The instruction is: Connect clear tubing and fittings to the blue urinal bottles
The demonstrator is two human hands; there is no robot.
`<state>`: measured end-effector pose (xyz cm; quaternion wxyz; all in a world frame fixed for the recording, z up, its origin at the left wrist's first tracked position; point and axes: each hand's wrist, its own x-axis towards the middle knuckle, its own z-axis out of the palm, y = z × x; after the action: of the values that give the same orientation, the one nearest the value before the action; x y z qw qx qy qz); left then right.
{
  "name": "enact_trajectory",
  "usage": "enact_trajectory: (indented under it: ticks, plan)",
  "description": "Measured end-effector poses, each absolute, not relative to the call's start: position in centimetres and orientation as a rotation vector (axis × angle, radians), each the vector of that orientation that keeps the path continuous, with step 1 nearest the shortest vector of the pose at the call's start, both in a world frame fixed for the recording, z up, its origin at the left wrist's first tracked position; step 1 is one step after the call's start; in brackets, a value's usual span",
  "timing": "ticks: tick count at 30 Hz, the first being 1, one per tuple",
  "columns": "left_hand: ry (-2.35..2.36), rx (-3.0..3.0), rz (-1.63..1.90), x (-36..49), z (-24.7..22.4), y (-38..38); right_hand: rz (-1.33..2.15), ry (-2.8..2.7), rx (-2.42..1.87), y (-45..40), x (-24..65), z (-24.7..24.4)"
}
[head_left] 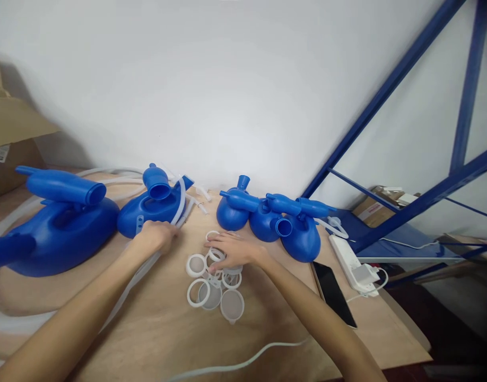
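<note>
My left hand (159,236) is curled at a white flexible tube (182,199), which runs beneath it beside a blue plastic bottle (142,209); its fingertips are hidden. My right hand (233,249) reaches over a loose pile, thumb and fingers apart, touching the pieces. In that pile lie white rings (198,304) and translucent round caps (232,305), some overlapping. Nearest the right thumb is another white ring (216,255). Part of the pile is covered by my right hand.
A larger blue bottle (68,239) stands left amid coiled tubing. Three smaller blue bottles (303,239) are grouped right of centre. Farther right lie a black phone (333,294) and a white power strip (349,262). A cardboard box (16,159) and blue metal rack (387,79) flank the table.
</note>
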<state>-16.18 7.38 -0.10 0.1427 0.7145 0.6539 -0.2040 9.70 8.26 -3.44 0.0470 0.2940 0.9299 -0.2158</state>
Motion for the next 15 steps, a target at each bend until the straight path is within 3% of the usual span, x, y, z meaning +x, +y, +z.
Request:
enact_trajectory:
  ticks: [9, 15]
  plan:
    - [1.937, 2.012, -0.472, -18.3, -1.0, 8.6, -0.646, 2.906, 1.624, 14.2, 3.9, -4.2]
    - [1.963, 2.008, -0.3, -20.2, -2.0, 9.5, -0.684, 2.705, 1.707, 19.1, -0.4, -6.0]
